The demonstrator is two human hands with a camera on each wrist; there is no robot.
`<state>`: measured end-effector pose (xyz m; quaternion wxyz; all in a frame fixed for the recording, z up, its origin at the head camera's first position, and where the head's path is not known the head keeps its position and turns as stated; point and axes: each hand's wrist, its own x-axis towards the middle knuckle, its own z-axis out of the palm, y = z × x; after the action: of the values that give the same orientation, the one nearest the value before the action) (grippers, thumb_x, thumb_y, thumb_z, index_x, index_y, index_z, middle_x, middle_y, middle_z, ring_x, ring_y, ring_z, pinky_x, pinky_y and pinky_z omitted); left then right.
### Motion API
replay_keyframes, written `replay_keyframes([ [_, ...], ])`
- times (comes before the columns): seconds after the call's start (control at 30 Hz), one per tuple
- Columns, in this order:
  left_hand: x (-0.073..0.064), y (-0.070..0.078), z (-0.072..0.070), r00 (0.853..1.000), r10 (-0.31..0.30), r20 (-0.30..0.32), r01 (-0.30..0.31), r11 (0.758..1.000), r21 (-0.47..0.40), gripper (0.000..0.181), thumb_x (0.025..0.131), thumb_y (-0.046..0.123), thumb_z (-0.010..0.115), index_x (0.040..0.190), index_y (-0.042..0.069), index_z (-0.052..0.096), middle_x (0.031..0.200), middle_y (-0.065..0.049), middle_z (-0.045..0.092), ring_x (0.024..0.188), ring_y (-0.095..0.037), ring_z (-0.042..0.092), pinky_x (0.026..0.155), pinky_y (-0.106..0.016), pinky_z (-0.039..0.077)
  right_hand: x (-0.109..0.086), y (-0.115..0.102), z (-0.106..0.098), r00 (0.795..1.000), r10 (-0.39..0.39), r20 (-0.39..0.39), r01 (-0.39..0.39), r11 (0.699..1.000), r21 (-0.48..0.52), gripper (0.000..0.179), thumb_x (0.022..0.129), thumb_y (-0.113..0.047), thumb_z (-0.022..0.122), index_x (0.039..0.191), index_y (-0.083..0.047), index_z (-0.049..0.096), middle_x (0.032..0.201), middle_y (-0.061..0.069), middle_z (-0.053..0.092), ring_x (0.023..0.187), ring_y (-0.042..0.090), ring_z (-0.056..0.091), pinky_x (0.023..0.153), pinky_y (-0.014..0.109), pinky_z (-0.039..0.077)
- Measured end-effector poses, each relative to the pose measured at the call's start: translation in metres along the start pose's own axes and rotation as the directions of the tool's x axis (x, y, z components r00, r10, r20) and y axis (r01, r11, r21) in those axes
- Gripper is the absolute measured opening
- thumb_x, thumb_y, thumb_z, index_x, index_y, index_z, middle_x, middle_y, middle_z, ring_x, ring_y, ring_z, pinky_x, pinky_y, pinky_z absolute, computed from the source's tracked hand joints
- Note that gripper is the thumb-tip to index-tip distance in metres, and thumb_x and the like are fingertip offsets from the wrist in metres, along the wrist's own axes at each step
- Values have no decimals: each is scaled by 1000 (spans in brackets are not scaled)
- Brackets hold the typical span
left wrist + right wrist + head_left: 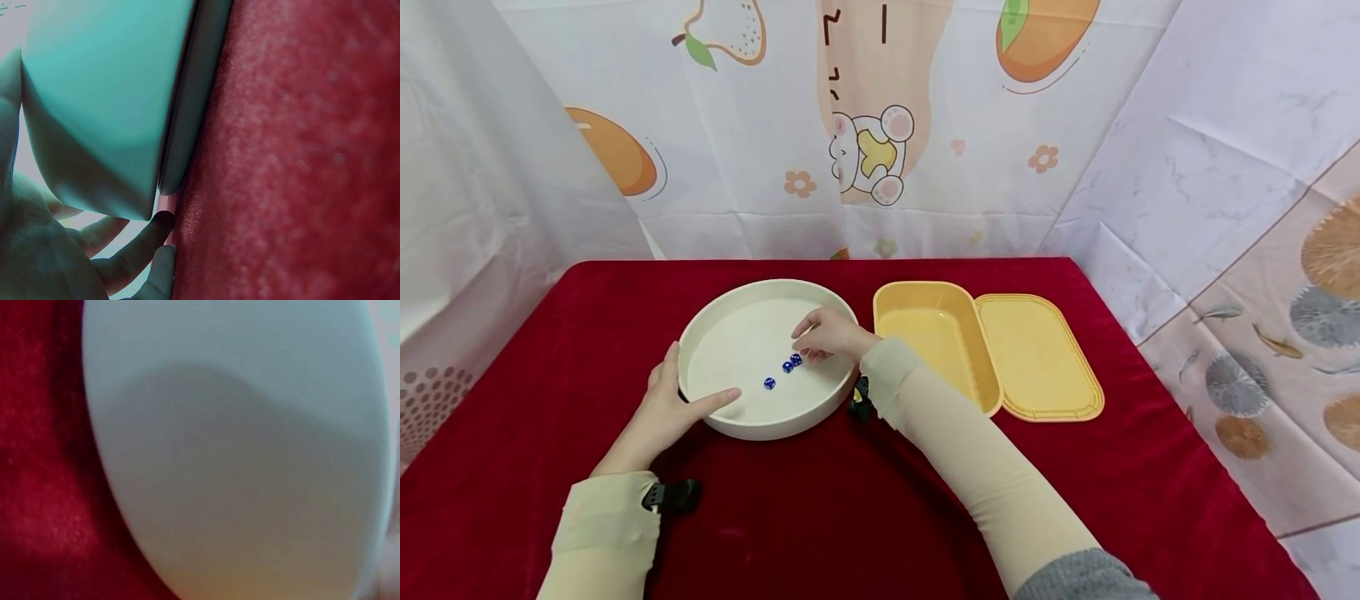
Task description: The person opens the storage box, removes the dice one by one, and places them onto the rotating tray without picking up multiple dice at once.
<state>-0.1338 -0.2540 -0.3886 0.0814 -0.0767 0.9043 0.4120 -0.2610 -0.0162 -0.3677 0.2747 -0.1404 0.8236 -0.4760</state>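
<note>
The left hand (662, 408) holds the white tray (737, 333) at eight o'clock, thumb over the rim. At three o'clock the right hand (833, 332) bends its fingers; whether its grip has anything, I cannot tell. Blue dice (787, 367) lie from four to six o'clock; a stray knuckle or jolted rim could scatter them.

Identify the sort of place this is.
Probably a makeshift indoor recording booth: printed cloth sheets hang behind and beside a red-covered table, and black devices sit at both wrists.
</note>
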Motion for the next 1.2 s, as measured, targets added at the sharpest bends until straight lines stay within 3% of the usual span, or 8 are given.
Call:
replay_keyframes([
  [0.27,1,0,1,1000,-9,6,9,1000,6,129,83,62,70,154,12,-25,161,-32,-9,146,-53,8,111,-73,22,-4,-2,-2,1000,15,11,-15,999,30,21,93,-12,68,112,-2,68,77,5,65,62,13,61,63,23,57],
  [0.5,1,-1,1,1000,-12,14,12,1000,9,127,84,62,69,154,12,-25,161,-32,-10,145,-53,9,110,-72,23,-10,-8,-5,998,27,53,-34,990,136,24,94,-10,67,115,0,66,80,5,64,61,13,61,59,20,55],
  [0.93,2,-1,1,1000,-12,13,12,1000,12,128,83,63,68,154,11,-25,160,-33,-11,145,-54,8,108,-75,23,-28,-11,-23,998,-22,61,4,959,282,35,96,-12,64,128,4,61,92,9,66,69,16,63,73,26,59],
  [1.2,0,-3,0,1000,-11,16,11,1000,12,128,83,62,69,153,13,-27,160,-32,-13,145,-54,7,107,-76,23,-38,-9,-33,997,-64,37,49,945,324,36,97,-11,63,128,6,59,89,9,65,69,16,63,68,22,58],
])
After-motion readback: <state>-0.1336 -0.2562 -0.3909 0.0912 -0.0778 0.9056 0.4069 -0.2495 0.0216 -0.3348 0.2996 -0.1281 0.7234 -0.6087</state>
